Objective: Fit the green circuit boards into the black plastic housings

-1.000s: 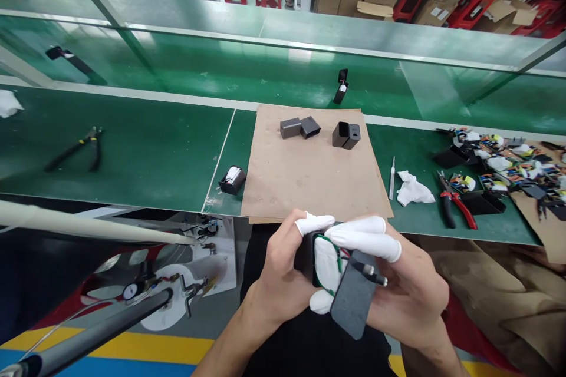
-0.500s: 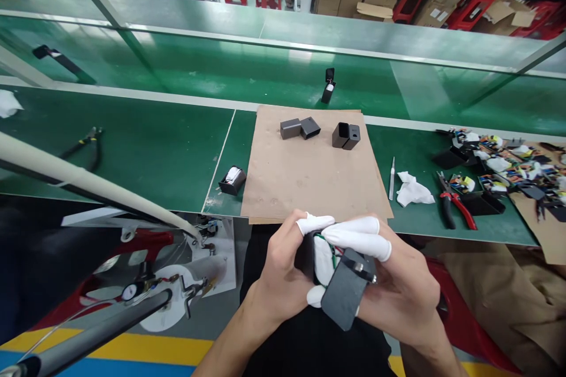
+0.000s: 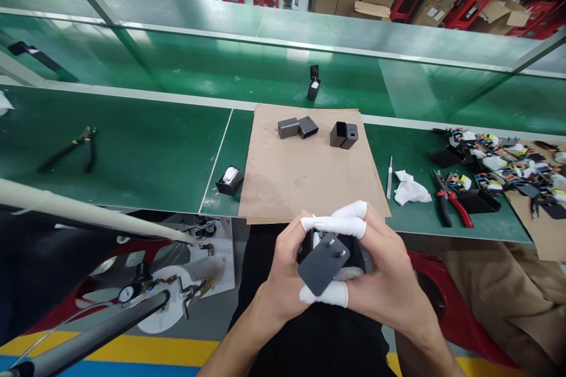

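Note:
Both hands hold a dark power adapter [image 3: 323,265] over my lap, at the near edge of the bench. A flat end plate with metal plug prongs faces me, tilted off the black case. Inside the case a little white and green shows, mostly hidden by fingers. My left hand [image 3: 283,274] is closed around the left side. My right hand [image 3: 389,277] grips the right side. White finger cots cover several fingertips, which meet above and below the adapter. On the brown cardboard sheet [image 3: 300,182] beyond stand grey-black adapter cases [image 3: 288,128] and another pair [image 3: 344,135].
Left of the cardboard lies an opened adapter [image 3: 230,180], with black-handled pliers [image 3: 71,150] farther left. To the right are a white pen-like tool [image 3: 390,178], crumpled tissue [image 3: 411,188], red-and-black pliers [image 3: 453,200] and piled circuit parts [image 3: 495,162]. Another opened adapter [image 3: 313,83] sits behind.
The plug plate has turned and swung left over the case, covering more of its inside. My right fingers have shifted left across the top. The adapter behind the cardboard has moved left.

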The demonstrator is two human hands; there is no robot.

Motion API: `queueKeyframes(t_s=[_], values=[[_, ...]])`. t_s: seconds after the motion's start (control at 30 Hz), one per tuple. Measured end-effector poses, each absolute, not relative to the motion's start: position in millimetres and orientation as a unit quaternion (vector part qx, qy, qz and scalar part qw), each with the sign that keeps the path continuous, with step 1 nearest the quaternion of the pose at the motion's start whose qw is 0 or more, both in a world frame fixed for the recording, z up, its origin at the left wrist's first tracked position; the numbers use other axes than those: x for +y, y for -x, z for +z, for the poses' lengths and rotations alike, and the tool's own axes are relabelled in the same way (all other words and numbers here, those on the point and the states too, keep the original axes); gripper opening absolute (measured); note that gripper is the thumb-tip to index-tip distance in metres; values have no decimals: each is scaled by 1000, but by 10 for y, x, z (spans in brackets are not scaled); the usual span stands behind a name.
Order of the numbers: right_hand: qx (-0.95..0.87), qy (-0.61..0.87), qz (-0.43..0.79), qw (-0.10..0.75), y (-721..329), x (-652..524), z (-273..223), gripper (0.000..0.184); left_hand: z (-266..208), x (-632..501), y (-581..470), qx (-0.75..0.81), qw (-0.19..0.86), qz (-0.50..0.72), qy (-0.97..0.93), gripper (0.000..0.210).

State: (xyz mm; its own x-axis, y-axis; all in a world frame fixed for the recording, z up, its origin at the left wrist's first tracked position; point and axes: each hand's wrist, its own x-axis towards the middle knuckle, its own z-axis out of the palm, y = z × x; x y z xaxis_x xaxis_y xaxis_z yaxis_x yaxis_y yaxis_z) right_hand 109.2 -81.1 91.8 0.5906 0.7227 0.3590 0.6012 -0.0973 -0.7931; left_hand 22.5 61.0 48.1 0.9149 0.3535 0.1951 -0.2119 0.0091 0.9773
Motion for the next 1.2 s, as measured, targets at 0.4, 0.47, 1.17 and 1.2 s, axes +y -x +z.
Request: queueKeyframes(t_s=[0.4,0.47,1.17,1.2], values=[[-482,697,15,532,-1022,-1017,697,65,350,503,-251,166,816,129,-539,56],[-492,716,45,493,-1027,-1034,684,73,367,513,-235,214,801,111,-548,51],[-257,610,213,718,-1294,-663,295,54,266,1026,-41,83,846,24,-526,64],[-222,595,235,736,-1306,-634,259,46,247,1037,-50,101,845,29,-524,61]])
